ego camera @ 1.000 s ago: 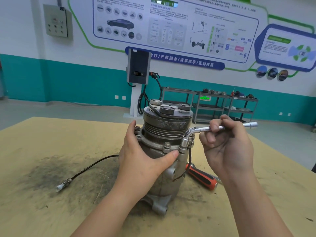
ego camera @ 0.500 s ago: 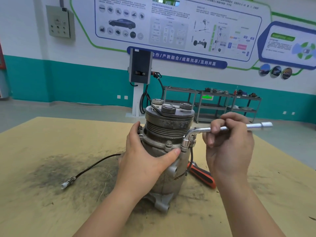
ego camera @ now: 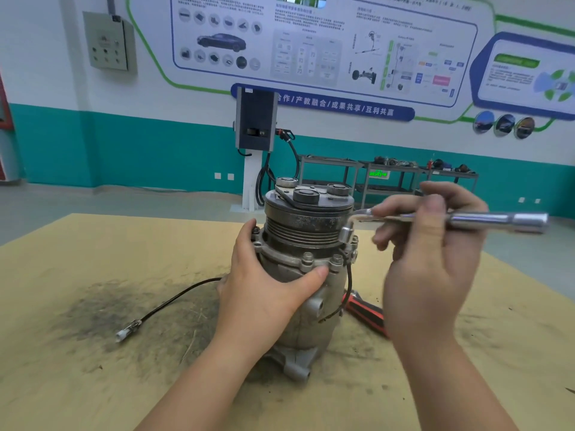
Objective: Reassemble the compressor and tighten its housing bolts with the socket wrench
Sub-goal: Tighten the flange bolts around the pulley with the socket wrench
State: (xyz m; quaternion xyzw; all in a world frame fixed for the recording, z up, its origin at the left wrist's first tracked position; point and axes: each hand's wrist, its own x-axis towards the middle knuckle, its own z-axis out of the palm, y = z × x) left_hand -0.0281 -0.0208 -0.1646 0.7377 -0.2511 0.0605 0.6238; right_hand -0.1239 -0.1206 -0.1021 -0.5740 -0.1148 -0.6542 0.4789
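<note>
Compressor [ego camera: 306, 275] stands upright on smudged workbench [ego camera: 77, 337].

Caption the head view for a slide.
Left hand steadies the upright compressor while right hand holds the socket wrench on a housing bolt.

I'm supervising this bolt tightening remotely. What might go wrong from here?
1. The socket wrench is held only in the right hand's fingertips; its socket may slip off the flange bolt.
2. The black cable hangs right under that bolt and may get pinched.
3. The compressor stands on end, steadied only by the left hand; it could tip.
</note>
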